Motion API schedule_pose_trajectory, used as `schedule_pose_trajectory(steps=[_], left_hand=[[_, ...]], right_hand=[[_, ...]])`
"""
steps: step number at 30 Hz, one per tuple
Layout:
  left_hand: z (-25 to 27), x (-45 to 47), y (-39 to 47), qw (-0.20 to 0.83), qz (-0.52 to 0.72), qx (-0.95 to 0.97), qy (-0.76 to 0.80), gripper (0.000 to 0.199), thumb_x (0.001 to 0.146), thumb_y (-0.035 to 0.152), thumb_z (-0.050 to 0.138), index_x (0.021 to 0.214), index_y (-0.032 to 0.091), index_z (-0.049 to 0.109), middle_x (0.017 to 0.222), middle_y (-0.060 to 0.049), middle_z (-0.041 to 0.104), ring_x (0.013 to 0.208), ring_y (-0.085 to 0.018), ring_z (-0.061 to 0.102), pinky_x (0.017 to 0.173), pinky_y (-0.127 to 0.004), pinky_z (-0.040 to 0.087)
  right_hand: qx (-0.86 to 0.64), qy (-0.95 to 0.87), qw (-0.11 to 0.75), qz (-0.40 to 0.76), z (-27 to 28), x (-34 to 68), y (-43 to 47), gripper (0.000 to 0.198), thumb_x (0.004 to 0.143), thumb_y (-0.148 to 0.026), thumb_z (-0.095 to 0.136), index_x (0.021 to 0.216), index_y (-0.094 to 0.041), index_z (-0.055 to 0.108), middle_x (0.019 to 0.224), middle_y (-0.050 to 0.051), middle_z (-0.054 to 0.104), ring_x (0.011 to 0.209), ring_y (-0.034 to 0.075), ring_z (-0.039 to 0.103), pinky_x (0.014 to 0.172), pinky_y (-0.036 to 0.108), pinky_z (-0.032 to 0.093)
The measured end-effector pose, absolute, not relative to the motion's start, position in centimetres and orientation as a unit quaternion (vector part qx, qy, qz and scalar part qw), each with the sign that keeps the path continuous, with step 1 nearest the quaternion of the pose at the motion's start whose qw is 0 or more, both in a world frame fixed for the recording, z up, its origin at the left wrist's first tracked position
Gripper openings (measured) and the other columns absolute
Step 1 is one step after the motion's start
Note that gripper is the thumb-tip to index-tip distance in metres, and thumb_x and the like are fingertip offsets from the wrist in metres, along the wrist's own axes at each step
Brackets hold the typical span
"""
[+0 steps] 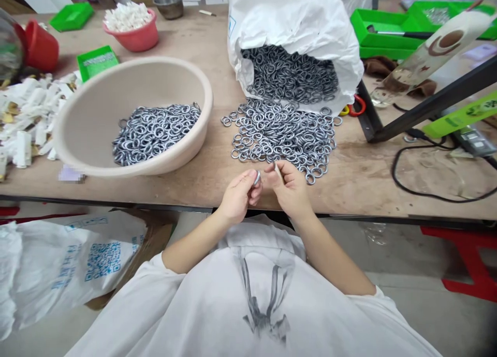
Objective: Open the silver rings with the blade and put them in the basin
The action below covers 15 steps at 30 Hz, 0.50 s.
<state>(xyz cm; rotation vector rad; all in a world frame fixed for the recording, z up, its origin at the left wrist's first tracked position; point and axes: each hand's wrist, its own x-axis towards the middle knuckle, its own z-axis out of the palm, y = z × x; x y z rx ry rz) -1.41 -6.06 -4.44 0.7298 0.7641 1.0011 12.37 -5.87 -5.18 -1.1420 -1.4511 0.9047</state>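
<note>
- While the left hand (239,194) pinches a grey ring (257,178) near the bench's (361,186) front edge, the right hand (292,189) grips a thin strip (279,174).
- Should that left pinch loosen, the ring could drop off that edge.

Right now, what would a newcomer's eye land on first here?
Likely the heap of grey rings spilling from the white bag, upper middle. Then the big beige basin left of it, holding more rings. In front of the heap, the left hand holds a ring and the right hand a thin object.
</note>
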Motion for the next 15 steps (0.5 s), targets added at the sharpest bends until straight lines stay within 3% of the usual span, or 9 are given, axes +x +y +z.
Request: schedule_pose_trajectory(steps=[6, 15], left_hand=[[-4.0, -1.1, -6.3, 0.75, 0.474, 0.276, 0.37, 0.042, 0.077, 0.051, 0.072, 0.071, 0.018, 0.048, 0.05, 0.008, 0.035, 0.041, -0.004, 0.029, 0.04, -0.018, 0.023], [-3.7, -0.6, -6.6, 0.738, 0.489, 0.243, 0.397, 0.044, 0.074, 0.05, 0.075, 0.068, 0.019, 0.044, 0.05, 0.008, 0.035, 0.04, -0.004, 0.028, 0.038, -0.018, 0.022]], right_hand=[[-0.471, -0.756, 0.409, 0.197, -4.7, 12.6, -7.3, 0.039, 0.098, -0.05, 0.049, 0.073, -0.021, 0.058, 0.068, 0.002, 0.061, 0.065, 0.015, 0.054, 0.061, 0.029, 0.036], [-0.467, -0.792, 0.385, 0.079, -4.6, 12.4, -7.3, 0.041, 0.098, -0.046, 0.05, 0.065, -0.021, 0.05, 0.063, -0.001, 0.055, 0.06, 0.012, 0.047, 0.057, 0.028, 0.028]])
